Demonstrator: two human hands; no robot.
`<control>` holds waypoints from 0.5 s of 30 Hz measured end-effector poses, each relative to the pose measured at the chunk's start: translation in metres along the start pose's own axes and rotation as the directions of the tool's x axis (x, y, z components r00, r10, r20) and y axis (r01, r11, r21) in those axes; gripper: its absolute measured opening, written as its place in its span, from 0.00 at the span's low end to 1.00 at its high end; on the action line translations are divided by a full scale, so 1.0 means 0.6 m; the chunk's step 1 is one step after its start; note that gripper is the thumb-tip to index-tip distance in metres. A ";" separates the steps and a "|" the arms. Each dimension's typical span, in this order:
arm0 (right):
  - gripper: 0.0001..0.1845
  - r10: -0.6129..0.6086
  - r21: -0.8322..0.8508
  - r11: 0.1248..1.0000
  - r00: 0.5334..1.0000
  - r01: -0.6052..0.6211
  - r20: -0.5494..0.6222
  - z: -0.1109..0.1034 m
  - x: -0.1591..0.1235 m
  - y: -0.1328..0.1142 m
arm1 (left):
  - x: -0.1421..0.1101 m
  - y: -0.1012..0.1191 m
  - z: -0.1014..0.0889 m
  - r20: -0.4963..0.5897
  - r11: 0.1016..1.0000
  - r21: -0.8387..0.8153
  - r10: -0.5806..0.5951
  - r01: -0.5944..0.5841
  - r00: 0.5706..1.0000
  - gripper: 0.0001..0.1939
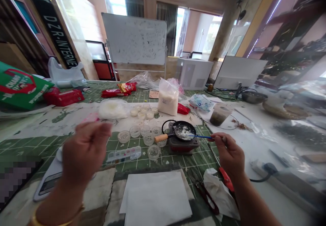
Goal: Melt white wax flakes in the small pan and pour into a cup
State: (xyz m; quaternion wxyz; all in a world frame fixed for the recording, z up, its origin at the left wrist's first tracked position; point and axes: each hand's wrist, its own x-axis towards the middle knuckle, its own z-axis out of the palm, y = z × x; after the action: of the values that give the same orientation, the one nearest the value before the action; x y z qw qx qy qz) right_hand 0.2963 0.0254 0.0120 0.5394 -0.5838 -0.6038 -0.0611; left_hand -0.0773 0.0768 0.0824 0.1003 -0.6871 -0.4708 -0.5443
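My right hand [229,153] pinches a thin blue stick [201,136] whose far end reaches into a small black pan [183,131] holding white flakes. The pan has a wooden handle [161,138] and sits on a small dark red burner [182,144]. My left hand [85,151] is raised above the green cutting mat [63,144], blurred, its fingers curled together; I cannot make out anything in them. Several small clear cups [142,134] stand between my hands, just left of the pan.
A bag of white granules [168,98] stands behind the cups. White paper sheets [155,197] lie at the near edge, red-handled scissors [225,180] and crumpled tissue [219,193] by my right wrist. A clear paint box [124,154], a scale [49,181], a whiteboard [134,39] farther back.
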 end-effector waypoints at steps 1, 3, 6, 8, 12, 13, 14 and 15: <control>0.10 -0.040 -0.002 0.999 0.999 0.040 0.023 0.001 0.001 -0.001 | -0.008 0.015 0.016 0.060 0.996 -0.052 0.081 -0.078 0.995 0.22; 0.10 -0.106 -0.032 0.994 0.992 0.109 0.071 0.003 0.004 -0.002 | -0.029 0.034 0.050 0.063 0.984 -0.078 0.162 -0.157 0.985 0.19; 0.09 -0.119 -0.118 0.986 0.993 0.120 0.012 0.002 0.006 0.001 | -0.067 0.033 0.093 0.012 0.961 -0.017 0.276 -0.276 0.961 0.07; 0.08 -0.134 -0.120 0.984 0.991 0.132 -0.009 0.001 0.005 0.001 | -0.092 0.020 0.114 0.016 0.944 0.001 0.329 -0.329 0.944 0.04; 0.07 -0.194 -0.073 0.977 0.977 0.200 0.086 -0.002 0.003 0.000 | -0.126 0.001 0.135 0.093 0.925 -0.032 0.380 -0.378 0.920 0.10; 0.07 -0.188 -0.095 0.977 0.980 0.193 0.063 -0.003 0.003 0.001 | -0.131 -0.001 0.137 0.110 0.919 -0.043 0.394 -0.391 0.913 0.11; 0.07 -0.175 -0.120 0.977 0.984 0.176 0.024 -0.005 0.002 0.001 | -0.135 -0.001 0.138 0.123 0.912 -0.053 0.409 -0.406 0.904 0.12; 0.06 -0.166 -0.133 0.978 0.986 0.162 -0.016 -0.008 0.002 0.001 | -0.138 -0.001 0.139 0.132 0.906 -0.063 0.423 -0.418 0.897 0.12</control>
State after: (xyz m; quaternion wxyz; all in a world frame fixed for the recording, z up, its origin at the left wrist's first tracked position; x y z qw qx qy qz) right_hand 0.2998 0.0230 0.0143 0.5010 -0.5654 -0.6371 -0.1529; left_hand -0.0204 0.0867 -0.0197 0.1701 -0.8110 -0.3082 -0.4672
